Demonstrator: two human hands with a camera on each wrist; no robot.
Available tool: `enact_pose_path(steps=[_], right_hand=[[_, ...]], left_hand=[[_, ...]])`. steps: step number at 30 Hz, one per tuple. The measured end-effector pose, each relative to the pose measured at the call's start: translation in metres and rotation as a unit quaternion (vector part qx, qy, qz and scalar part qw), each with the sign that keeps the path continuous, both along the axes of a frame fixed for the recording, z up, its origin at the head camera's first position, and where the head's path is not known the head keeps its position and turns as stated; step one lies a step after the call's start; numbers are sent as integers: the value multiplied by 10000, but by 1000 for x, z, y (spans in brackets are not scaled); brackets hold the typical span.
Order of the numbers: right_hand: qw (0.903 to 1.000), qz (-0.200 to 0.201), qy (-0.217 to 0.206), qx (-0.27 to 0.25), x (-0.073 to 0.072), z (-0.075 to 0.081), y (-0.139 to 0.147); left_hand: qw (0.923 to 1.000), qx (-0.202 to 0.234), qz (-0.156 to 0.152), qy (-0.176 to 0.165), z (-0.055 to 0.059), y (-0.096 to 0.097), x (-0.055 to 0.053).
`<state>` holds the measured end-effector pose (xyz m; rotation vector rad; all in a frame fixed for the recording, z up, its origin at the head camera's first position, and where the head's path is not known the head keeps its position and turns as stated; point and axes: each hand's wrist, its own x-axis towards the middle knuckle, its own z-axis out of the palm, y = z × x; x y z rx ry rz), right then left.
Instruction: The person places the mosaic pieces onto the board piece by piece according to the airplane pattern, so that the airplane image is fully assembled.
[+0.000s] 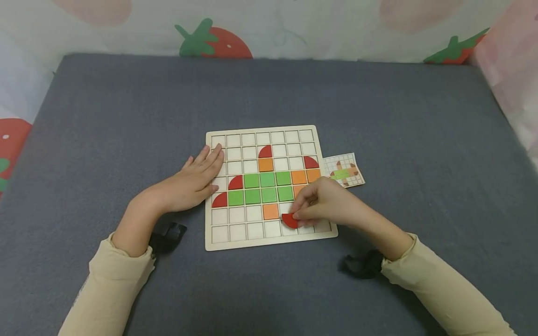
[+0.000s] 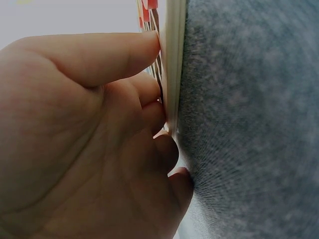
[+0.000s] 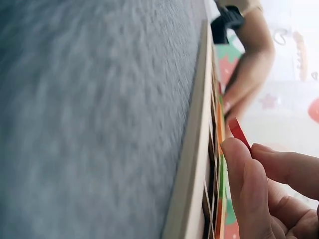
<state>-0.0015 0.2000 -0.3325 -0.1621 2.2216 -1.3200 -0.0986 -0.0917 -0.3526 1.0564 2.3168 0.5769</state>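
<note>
A wooden grid board (image 1: 214, 246) lies on the grey cloth, with green squares (image 1: 268, 186), orange squares (image 1: 271, 211) and red quarter-round tiles (image 1: 220, 200) set in some cells. My left hand (image 1: 191, 182) rests on the board's left edge, fingers extended; the left wrist view shows its thumb and fingertips at the rim. Over the lower right of the board, my right hand (image 1: 325, 200) pinches a red quarter-round tile (image 1: 289, 220) between thumb and fingers. In the right wrist view that red tile (image 3: 239, 133) is tilted, held above the board.
A small pattern card (image 1: 344, 170) showing a coloured grid design lies at the board's right side. Black wrist straps (image 1: 363, 264) hang by both sleeves. Strawberry-print cloth (image 1: 227, 42) borders the grey surface (image 1: 269, 93) at the back and sides.
</note>
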Motion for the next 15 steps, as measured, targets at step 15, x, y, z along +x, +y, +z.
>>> enact_pose_path(steps=[15], right_hand=[[9963, 546, 424, 501, -3, -5, -25]], left_hand=[[10000, 0, -19, 56, -1, 0, 0]])
